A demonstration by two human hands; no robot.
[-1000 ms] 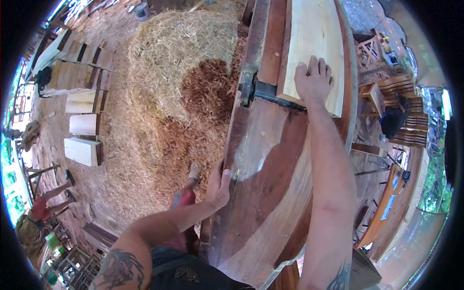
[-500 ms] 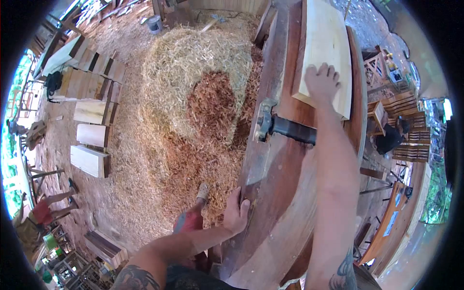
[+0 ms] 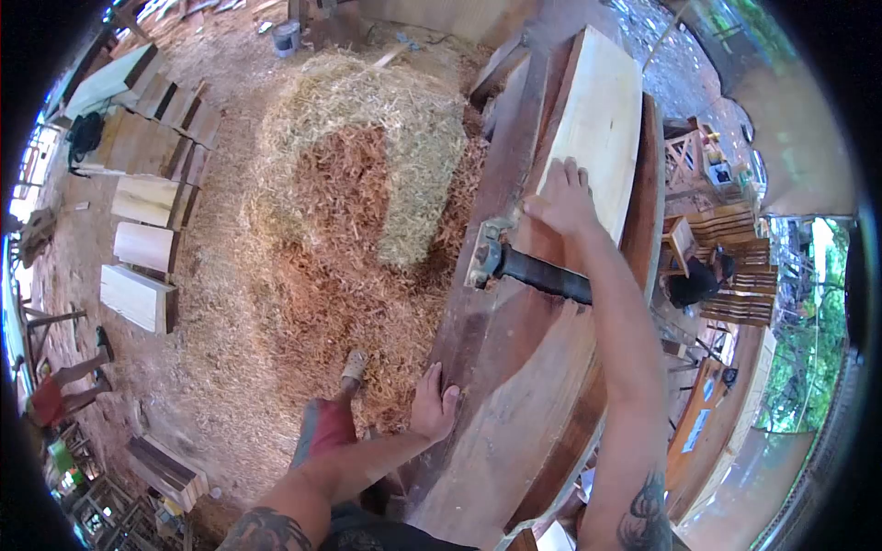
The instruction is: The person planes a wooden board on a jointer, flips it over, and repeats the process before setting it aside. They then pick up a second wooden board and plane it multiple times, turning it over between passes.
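My right hand (image 3: 568, 204) lies with fingers spread on the near end of a pale, thick wooden board (image 3: 602, 110). The board rests lengthwise on a long, dark wood-topped work surface (image 3: 542, 367). Just nearer to me, a black cylindrical bar or roller (image 3: 547, 278) crosses the surface, with a metal bracket (image 3: 487, 255) at its left end; my right forearm hides its other end. My left hand (image 3: 432, 407) rests open against the left edge of the surface, thumb apart, holding nothing.
A big heap of pale and reddish wood shavings (image 3: 358, 101) lies left of the work surface. Farther left are several stacked planks (image 3: 138, 298) and a person's legs (image 3: 78, 386). A grey bucket (image 3: 286, 39) stands at the back. Slatted wooden pieces (image 3: 735, 271) are at right.
My right hand has shifted back from the board's top to its near end. Reddish shavings cover more of the heap. The whole view has swung slightly; my left hand keeps its place on the edge.
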